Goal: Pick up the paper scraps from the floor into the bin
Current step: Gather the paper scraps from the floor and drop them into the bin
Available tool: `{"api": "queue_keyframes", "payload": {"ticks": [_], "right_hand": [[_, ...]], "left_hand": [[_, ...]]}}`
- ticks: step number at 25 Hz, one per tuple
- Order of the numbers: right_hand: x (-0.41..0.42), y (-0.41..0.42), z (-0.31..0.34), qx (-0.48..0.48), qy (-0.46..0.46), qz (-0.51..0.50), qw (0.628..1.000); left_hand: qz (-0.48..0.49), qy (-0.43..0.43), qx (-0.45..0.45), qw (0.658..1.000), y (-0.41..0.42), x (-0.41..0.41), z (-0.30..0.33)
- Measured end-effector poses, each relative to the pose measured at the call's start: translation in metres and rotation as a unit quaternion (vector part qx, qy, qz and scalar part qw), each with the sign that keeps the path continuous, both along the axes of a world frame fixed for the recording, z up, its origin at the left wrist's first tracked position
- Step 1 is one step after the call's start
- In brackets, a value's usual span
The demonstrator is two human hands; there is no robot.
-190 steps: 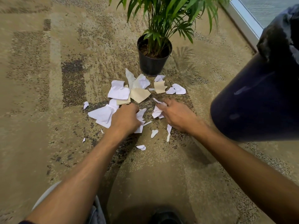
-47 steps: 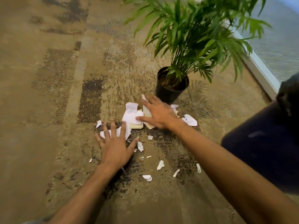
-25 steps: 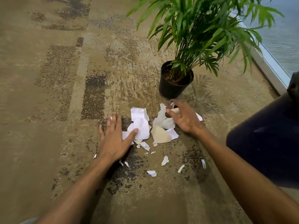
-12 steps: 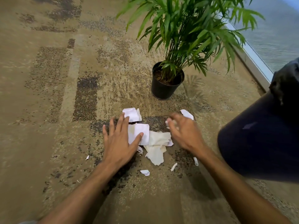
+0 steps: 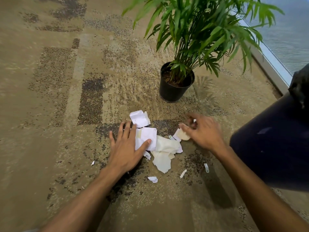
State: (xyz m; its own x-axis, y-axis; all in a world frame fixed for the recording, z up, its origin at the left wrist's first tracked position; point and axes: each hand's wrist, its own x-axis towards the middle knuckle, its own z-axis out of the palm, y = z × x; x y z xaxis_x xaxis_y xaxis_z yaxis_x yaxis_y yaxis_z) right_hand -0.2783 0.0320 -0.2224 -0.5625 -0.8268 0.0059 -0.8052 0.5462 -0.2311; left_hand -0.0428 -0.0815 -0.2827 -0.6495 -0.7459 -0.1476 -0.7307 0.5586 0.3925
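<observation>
The left hand (image 5: 126,152) lies flat with fingers spread on the heap of torn white and cream paper scraps (image 5: 156,144) on the tan patterned carpet (image 5: 50,106) — the blurred right hand (image 5: 203,132) curls round a cream scrap (image 5: 183,135). The dark blue bin (image 5: 274,139) stands just right.

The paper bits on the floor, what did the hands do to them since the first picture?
Both hands swept the scattered paper scraps together into one tighter heap. The left hand now lies flat on the white pieces; the right hand has curled round a cream scrap. A few small bits are still loose nearer the person. The potted plant and dark bin stayed put.
</observation>
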Motion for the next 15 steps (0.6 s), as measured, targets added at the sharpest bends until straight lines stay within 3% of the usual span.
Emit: {"api": "queue_keyframes", "payload": {"ticks": [2, 5, 7, 15], "right_hand": [[-0.023, 0.002, -0.008, 0.022, 0.022, -0.046, 0.998], [-0.026, 0.008, -0.028, -0.009, -0.149, -0.065, 0.987], [-0.007, 0.011, -0.042, -0.015, -0.186, -0.050, 0.981], [0.080, 0.025, -0.045, 0.016, -0.215, 0.120, 0.969]], "left_hand": [[0.000, 0.007, -0.013, 1.000, 0.000, -0.001, 0.000], [0.048, 0.038, -0.032, 0.998, -0.020, 0.003, 0.000], [0.058, 0.042, -0.027, 0.997, -0.037, 0.005, -0.002], [-0.152, -0.004, -0.023, 0.988, -0.043, -0.011, -0.005]]}}
